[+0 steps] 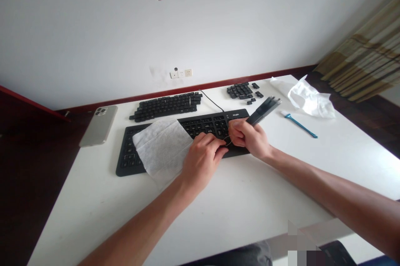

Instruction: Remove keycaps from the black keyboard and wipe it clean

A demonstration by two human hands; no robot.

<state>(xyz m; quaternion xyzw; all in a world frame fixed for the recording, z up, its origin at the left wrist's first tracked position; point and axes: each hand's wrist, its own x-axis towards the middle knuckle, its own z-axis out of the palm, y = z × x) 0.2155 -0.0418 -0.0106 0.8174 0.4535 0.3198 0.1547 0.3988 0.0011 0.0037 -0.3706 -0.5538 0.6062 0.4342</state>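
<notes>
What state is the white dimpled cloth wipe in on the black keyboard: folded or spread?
Spread: the white wipe lies flat over the black keyboard's left half, overlapping its front edge.

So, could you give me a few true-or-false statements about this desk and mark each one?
1. A white wipe covers the left end of the black keyboard: true.
2. The smartphone lies right of the keyboard: false, it lies to its left.
3. The right hand grips a dark tool: true.
4. The left hand holds the blue-handled brush: false, the brush lies on the white table.
5. Loose black keycaps lie beyond the keyboard: true.
</notes>
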